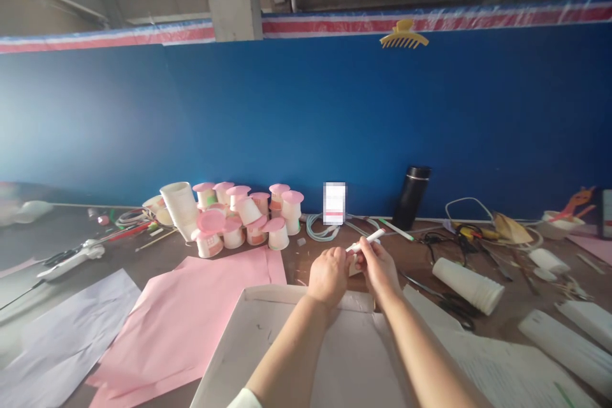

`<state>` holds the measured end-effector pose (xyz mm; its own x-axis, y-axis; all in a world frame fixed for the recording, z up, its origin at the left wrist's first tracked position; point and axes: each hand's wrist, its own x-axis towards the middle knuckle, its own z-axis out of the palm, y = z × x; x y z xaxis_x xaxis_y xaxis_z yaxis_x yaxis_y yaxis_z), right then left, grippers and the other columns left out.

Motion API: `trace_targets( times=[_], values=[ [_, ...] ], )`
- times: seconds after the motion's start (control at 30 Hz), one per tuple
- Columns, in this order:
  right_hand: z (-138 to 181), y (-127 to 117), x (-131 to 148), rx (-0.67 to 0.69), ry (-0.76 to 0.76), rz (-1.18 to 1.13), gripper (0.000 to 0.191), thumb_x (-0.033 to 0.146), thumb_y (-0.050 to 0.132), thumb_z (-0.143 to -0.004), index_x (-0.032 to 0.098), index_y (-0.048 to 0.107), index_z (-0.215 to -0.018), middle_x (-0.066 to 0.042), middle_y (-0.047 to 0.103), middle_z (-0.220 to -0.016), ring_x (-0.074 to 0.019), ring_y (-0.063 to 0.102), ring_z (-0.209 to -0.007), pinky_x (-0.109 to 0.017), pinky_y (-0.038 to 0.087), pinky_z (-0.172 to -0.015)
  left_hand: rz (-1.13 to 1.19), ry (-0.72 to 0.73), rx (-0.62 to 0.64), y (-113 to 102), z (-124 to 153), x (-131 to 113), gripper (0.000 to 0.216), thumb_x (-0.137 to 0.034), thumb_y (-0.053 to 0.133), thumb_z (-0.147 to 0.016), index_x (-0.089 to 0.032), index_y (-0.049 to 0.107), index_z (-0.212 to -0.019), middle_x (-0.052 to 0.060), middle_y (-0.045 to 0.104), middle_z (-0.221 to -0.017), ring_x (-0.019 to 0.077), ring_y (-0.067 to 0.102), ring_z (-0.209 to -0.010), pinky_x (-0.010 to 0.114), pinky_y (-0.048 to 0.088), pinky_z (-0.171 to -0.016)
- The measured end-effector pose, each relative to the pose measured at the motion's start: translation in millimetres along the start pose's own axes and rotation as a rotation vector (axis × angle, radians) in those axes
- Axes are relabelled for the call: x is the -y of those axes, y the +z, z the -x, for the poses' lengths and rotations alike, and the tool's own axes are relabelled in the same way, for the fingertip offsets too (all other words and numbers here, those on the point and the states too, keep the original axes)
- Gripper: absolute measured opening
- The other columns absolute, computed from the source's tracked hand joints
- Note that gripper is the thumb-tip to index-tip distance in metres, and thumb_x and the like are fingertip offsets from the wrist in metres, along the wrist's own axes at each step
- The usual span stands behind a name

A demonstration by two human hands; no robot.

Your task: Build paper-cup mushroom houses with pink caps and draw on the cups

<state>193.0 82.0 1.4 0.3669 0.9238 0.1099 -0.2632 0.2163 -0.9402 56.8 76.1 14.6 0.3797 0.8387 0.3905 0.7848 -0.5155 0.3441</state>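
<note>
on a clock face centred on the hands, with 12 away from the person, the pen (367, 240) is at 12, just above the tabletop (162, 258), its far end toward 2. the right hand (380, 268) is narrow, thumb and fingers closed on the pen. the left hand (329, 277) is curled, its fingertips against the pen's near end; i cannot tell whether they grip it. a small pale piece (354, 266) shows between the hands, partly hidden by fingers.

below the forearms, at 6, lies a white box (282, 306). pink paper (191, 325) lies at 8, the pink-topped cups (248, 211) cluster at 10, and a coiled cable (313, 229) sits near 11. the black bottle (412, 197) stands at 1, with a green-tipped pen (396, 229) just beside its base. nested cups (468, 285) lie on their side past 3, near scissors (454, 307) at 4.
</note>
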Motion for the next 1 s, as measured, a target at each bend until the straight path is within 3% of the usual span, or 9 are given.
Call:
trace_targets(
  times=[0.27, 0.37, 0.5, 0.7, 0.87, 1.0],
  values=[
    [-6.5, 2.2, 10.4, -0.097, 0.055, -0.160, 0.049, 0.056, 0.094, -0.056, 0.020, 0.065, -0.070, 0.004, 0.055, -0.054, -0.0100, 0.049, -0.046, -0.022, 0.040, -0.039, -0.075, 0.022, 0.004, -2.1, -2.9, -8.2, 0.032, -0.036, 0.032, -0.107, -0.019, 0.058, -0.099, 0.009, 0.070, -0.100, 0.0242, 0.065, -0.095, 0.032, 0.049, -0.075],
    [-18.5, -18.9, 25.8, -0.173, 0.006, -0.204, 0.049, 0.054, 0.092, -0.062, 0.021, 0.058, -0.070, 0.006, 0.052, -0.054, -0.0066, 0.045, -0.043, -0.018, 0.038, -0.036, -0.052, -0.020, -0.056, -7.7, -0.5, -1.2, 0.032, -0.033, 0.033, -0.106, -0.019, 0.059, -0.096, 0.010, 0.071, -0.097, 0.0235, 0.065, -0.095, 0.032, 0.048, -0.078],
    [-29.4, -41.7, 44.1, -0.244, -0.073, -0.272, 0.046, 0.052, 0.085, -0.074, 0.021, 0.051, -0.070, 0.008, 0.050, -0.057, -0.0032, 0.040, -0.042, -0.014, 0.037, -0.037, 0.029, -0.217, -0.187, -13.6, -0.4, 8.6, 0.033, -0.033, 0.034, -0.106, -0.019, 0.061, -0.092, 0.010, 0.071, -0.093, 0.0237, 0.066, -0.092, 0.032, 0.047, -0.078],
    [-20.5, -33.4, 24.7, -0.211, 0.095, -0.120, 0.038, 0.050, 0.086, -0.067, 0.020, 0.070, -0.082, -0.006, 0.075, -0.088, -0.0118, 0.060, -0.061, -0.019, 0.042, -0.041, -0.037, -0.297, -0.110, -16.0, -2.8, 13.5, 0.041, -0.039, 0.037, -0.105, -0.020, 0.073, -0.096, 0.012, 0.072, -0.098, 0.0271, 0.066, -0.098, 0.036, 0.048, -0.084],
    [-16.8, -39.9, 13.1, -0.091, 0.115, 0.188, 0.047, 0.059, 0.083, -0.066, 0.022, 0.079, -0.094, -0.006, 0.076, -0.111, -0.0263, 0.065, -0.106, -0.024, 0.047, -0.058, -0.095, -0.404, -0.045, -15.9, 1.0, 30.5, 0.041, -0.035, 0.040, -0.103, -0.019, 0.077, -0.098, 0.014, 0.072, -0.105, 0.0284, 0.066, -0.103, 0.037, 0.049, -0.089],
    [-13.8, -39.1, 13.7, 0.073, 0.067, 0.435, 0.041, 0.063, 0.078, -0.070, 0.026, 0.081, -0.088, -0.003, 0.075, -0.117, -0.0338, 0.060, -0.121, -0.035, 0.050, -0.081, -0.024, -0.396, 0.011, -9.6, 1.8, 38.1, 0.033, -0.027, 0.045, -0.101, -0.019, 0.076, -0.108, 0.013, 0.072, -0.111, 0.0269, 0.066, -0.106, 0.035, 0.049, -0.092]
  ],
)
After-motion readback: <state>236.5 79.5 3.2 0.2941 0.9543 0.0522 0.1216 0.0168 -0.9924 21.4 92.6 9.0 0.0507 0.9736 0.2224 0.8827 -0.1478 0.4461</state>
